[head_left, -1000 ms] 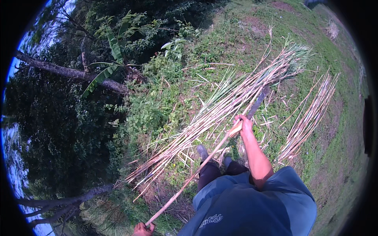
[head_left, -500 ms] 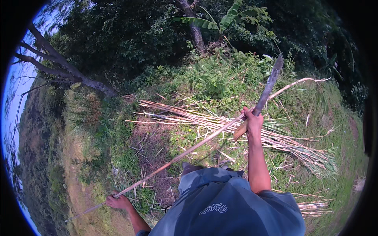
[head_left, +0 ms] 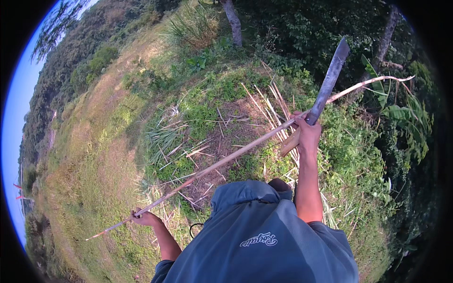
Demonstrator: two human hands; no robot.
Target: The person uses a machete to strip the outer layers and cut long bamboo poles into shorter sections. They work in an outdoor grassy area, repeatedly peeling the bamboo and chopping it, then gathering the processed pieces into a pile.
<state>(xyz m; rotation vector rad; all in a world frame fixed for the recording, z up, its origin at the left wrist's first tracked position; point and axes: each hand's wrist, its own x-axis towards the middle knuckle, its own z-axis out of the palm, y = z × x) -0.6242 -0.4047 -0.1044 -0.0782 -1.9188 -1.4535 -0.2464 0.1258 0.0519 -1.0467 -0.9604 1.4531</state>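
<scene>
A long, pale cane stalk (head_left: pixel 226 159) slants across in front of my body, its lower end at the left and its thin, bent tip at the upper right. Near the lower end, my left hand (head_left: pixel 148 218) is closed round it. My right hand (head_left: pixel 309 134) is closed on a machete (head_left: pixel 331 78) and also steadies the stalk against it. The dark blade points up and to the right, crossing the stalk just above my fingers. A wooden handle end juts out below my right hand. My fingers hide part of the grip.
Cut canes (head_left: pixel 281 106) lie beyond and under my right forearm. Cut green leaves (head_left: pixel 165 141) and stalk scraps cover the ground to the left. A tree trunk (head_left: pixel 232 23) stands at the back, with dense bushes at the right. A dry grassy slope (head_left: pixel 94 174) falls away at the left.
My body and view have turned left, so the cane pile now appears further right and mostly behind my arm. Both hands keep hold of the stalk, and the machete stays in my right.
</scene>
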